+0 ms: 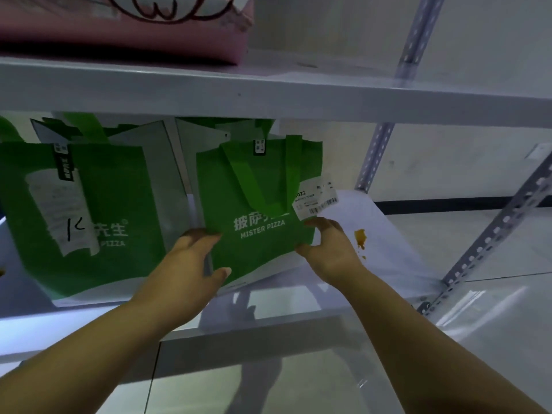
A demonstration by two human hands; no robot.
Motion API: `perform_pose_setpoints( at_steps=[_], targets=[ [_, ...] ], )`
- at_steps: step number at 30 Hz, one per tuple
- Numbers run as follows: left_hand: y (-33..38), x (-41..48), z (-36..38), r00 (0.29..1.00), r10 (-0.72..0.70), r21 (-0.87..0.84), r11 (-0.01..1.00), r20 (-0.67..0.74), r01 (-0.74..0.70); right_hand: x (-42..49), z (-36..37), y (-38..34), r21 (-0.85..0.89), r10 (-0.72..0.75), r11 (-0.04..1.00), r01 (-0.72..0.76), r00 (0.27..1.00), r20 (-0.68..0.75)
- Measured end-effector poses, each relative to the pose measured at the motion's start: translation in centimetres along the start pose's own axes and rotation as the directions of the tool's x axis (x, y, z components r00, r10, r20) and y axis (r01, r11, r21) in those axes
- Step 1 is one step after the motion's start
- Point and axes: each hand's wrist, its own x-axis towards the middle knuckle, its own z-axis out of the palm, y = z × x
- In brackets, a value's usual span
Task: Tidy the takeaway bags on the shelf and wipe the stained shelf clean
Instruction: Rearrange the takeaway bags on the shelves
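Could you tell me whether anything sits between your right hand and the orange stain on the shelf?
Nothing visible does. The orange stain lies uncovered on the shelf just right of the right hand, which grips the green bag at its right edge; the left hand holds its left edge. The bag stops short of the stain.

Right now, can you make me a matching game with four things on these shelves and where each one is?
Things
1. ticket bag
2. receipt bag
3. orange stain
4. pink item

Places
A. on the upper shelf
B. gripped by the left hand and the right hand
C. on the bare middle shelf, right of the right hand
D. standing on the middle shelf, left of the left hand

Pairs: 1-B, 2-D, 3-C, 4-A
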Motion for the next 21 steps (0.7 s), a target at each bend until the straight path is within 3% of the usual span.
perform_pose_setpoints(
  at_steps=[5, 11, 21],
  targets=[
    [0.0, 0.6, 0.1, 0.999, -0.045, -0.014, 0.999, -0.018, 0.045, 0.2, 0.0, 0.6, 0.1, -0.036, 0.994, 0.033, 0.999, 0.022],
    [-0.4, 0.6, -0.3, 0.992, -0.127, -0.028, 0.992, -0.019, 0.126, -0.7, 0.2, 0.9, 0.035, -0.074, 0.997, 0.072, 0.996, 0.051],
    [0.3, 0.2, -0.5, 0.986, -0.165, -0.052, 0.985, -0.029, 0.163, -1.5, -0.1, 0.5, -0.025, 0.009, 1.0, -0.01, 1.0, -0.026]
  ],
)
